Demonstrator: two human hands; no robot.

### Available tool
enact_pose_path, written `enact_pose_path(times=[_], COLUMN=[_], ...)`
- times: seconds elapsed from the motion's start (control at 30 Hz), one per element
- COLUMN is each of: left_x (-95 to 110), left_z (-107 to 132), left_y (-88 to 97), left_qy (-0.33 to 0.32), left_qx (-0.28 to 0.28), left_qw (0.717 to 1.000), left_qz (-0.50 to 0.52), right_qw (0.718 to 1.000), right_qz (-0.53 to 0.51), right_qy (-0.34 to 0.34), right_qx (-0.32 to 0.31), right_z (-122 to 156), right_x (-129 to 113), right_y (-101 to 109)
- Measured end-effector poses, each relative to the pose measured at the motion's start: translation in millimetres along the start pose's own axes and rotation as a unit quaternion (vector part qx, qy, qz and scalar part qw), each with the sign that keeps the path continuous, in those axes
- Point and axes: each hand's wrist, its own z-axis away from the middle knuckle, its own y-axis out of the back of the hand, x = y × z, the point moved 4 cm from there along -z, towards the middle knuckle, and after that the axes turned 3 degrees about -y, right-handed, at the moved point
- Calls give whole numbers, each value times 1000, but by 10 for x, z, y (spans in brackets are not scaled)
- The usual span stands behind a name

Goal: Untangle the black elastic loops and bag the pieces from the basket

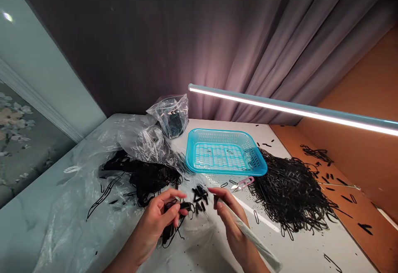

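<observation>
My left hand [158, 213] is closed on a bundle of thin black cord loops [169, 233]. A small black piece [185, 205] stands out past its fingertips, and cord hangs below the palm. My right hand [231, 217] grips a long pale stick [255, 240] with a dark end by the fingertips; the stick slants down to the lower right. The two hands are apart. Between them, on the table, lies a small heap of short black pieces [200, 196]. Pink-handled thread snips [243, 184] rest beyond my right hand.
A blue plastic basket [226, 172] stands behind the hands. To its right spreads a large pile of black loops [292, 194]. Clear plastic sheeting [77, 190] and a black heap [149, 177] lie left, with a clear bag [172, 117] behind. A lit tube lamp [292, 109] crosses above.
</observation>
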Motion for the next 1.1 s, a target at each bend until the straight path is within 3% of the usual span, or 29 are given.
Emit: enact_pose_path(times=[0.13,0.23,0.33,0.5,0.63,0.83,1.1], left_x=[-56,-71,-51,14,55,73,45], left_z=[-13,-6,18,21,-5,-15,-10], left_y=[9,10,10,-3,-22,-46,-23], left_qy=[6,9,8,-17,-40,-56,-71], left_qx=[15,30,36,35,39,31,55], left_qw=[1000,999,999,999,998,998,992], left_qz=[6,-12,-14,-3,-2,-20,-86], right_qw=[985,971,968,980,979,980,971], right_qz=[-155,-183,-175,-152,-155,-122,-181], right_qy=[-64,-117,-141,-84,-50,-59,-75], right_qx=[-37,-99,-114,-93,-123,-143,-141], right_z=[68,65,37,15,14,7,38], right_x=[61,44,12,7,-22,-87,19], right_y=[-131,-218,-238,-251,-301,-310,-316])
